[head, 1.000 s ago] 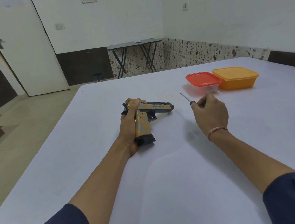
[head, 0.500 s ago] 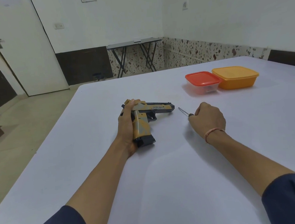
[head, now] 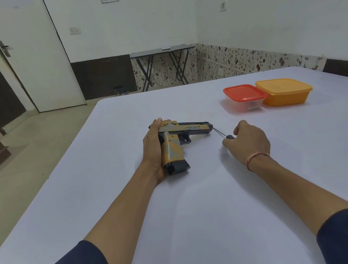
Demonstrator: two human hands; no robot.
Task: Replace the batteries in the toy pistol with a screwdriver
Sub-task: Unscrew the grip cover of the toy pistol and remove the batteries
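A yellow and dark grey toy pistol (head: pixel 177 141) lies on its side on the white table (head: pixel 197 214), barrel pointing right, grip toward me. My left hand (head: pixel 152 148) wraps the back of the grip and slide and holds it down. My right hand (head: pixel 250 138) is closed on a small screwdriver (head: pixel 221 133) with a dark handle. Its thin metal shaft points up and left, with the tip just beside the muzzle. Most of the handle is hidden inside my fist.
Two lidded plastic boxes stand at the far right of the table: a clear one with a red lid (head: pixel 244 97) and an orange one (head: pixel 284 91), touching each other. Beyond the table's far edge are a folding table (head: pixel 163 66) and a white door (head: pixel 27 56).
My right hand has come down and leftward with the screwdriver, from up near the red-lidded box to beside the pistol's muzzle. My left hand and the pistol have stayed in place.
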